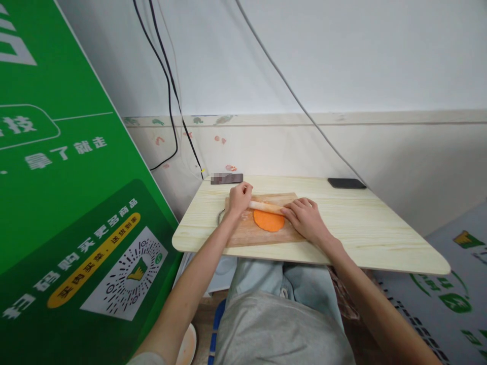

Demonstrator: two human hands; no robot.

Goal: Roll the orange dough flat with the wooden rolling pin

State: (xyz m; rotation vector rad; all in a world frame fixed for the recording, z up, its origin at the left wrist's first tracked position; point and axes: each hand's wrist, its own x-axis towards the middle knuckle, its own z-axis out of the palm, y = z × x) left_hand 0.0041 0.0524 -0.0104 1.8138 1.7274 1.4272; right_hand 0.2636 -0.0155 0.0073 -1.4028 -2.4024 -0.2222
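Observation:
A pale wooden rolling pin (265, 206) lies slantwise across the far part of a flat, round piece of orange dough (269, 222). My left hand (239, 197) is closed at the pin's left end, hiding that end. At the other end, my right hand (304, 217) has its fingers bent over the pin, with the thumb side close to the dough's right edge. Under the dough is a wooden cutting board (247, 236) with whitish flour marks near my left hand. A metal ring handle (219, 217) shows at the board's left side.
The light wooden table (373, 233) stands against the wall. Two phones lie along its back, one dark phone (227, 178) at left, one black phone (347, 183) at right. Cables hang behind. A green printed panel (76, 203) rises at left; a plate (189, 344) sits below.

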